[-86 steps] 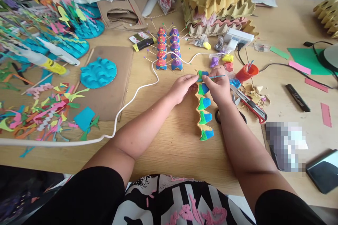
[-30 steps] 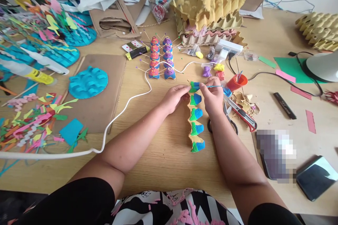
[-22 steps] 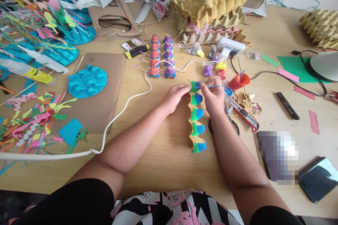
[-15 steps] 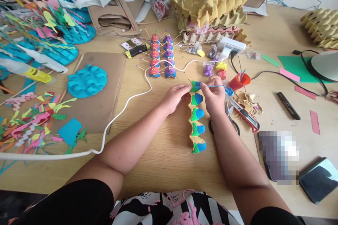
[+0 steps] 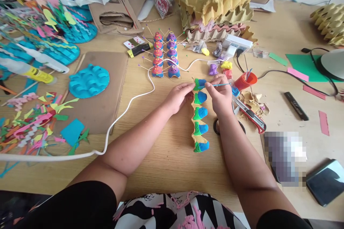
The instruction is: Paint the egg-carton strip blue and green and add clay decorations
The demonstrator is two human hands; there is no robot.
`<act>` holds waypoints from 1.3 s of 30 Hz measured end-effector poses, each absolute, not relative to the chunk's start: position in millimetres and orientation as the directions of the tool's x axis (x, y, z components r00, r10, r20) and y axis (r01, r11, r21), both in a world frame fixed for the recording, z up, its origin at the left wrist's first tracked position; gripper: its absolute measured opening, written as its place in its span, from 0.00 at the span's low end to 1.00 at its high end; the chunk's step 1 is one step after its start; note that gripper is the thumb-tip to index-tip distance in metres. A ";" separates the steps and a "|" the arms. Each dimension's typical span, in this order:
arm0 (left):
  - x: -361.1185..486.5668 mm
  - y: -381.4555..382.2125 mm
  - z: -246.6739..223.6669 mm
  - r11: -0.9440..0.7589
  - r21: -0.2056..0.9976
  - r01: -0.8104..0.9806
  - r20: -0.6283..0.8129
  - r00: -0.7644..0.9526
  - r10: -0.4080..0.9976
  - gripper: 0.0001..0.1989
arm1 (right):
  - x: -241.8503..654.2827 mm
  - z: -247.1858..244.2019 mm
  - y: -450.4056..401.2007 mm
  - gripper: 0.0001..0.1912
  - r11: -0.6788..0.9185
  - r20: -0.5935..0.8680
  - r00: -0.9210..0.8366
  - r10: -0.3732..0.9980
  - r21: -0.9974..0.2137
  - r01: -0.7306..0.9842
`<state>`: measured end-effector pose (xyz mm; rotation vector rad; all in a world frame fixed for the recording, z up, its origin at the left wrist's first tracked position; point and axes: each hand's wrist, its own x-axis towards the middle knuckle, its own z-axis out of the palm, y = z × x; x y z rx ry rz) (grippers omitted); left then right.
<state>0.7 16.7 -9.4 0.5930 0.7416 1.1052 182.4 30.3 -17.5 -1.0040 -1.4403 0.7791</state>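
A strip of egg-carton cups (image 5: 197, 118), coated in green and blue clay, runs front to back across the middle of the table. My left hand (image 5: 179, 96) grips its far end from the left, fingers closed on the edge. In my right hand (image 5: 221, 94) a thin blue tool (image 5: 223, 84) is pinched, its tip pointing left at the farthest cup. Beyond my hands stand a row of red and blue cups (image 5: 157, 53) and a row of purple and blue cups (image 5: 172, 55), with thin sticks poking out.
Scissors (image 5: 217, 126), a box cutter (image 5: 249, 113) and a red cup (image 5: 245, 80) lie or stand right of the strip. A white cable (image 5: 129, 102) crosses on the left, near cardboard (image 5: 113, 78) and paper scraps (image 5: 40, 121). Egg trays (image 5: 215, 3) are stacked behind.
My right hand has shifted slightly right with the blue tool, its tip drawn back a little. The strip's near end has swung slightly left. My left hand keeps its hold.
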 end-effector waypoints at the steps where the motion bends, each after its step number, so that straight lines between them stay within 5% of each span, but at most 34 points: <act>1: 0.6 16.8 -9.5 0.340 0.749 -0.569 -0.231 0.257 0.938 0.11 | 182.4 -16.1 30.1 0.26 0.421 0.431 0.036 0.902 -0.894 0.157; 22: -2.1 20.2 -10.5 0.361 0.681 -0.638 -0.220 0.292 0.931 0.08 | 178.4 -9.7 27.2 0.24 0.566 0.638 0.031 0.769 -0.703 0.430; 33: -3.5 19.0 -1.9 0.408 0.668 -0.622 -0.297 0.280 0.913 0.10 | 178.2 -19.0 31.1 0.25 0.493 0.512 0.081 0.855 -0.851 0.182; 39: -3.7 19.7 -1.3 0.411 0.656 -0.633 -0.297 0.283 0.912 0.09 | 177.3 -15.5 28.1 0.24 0.524 0.551 0.021 0.834 -0.805 0.278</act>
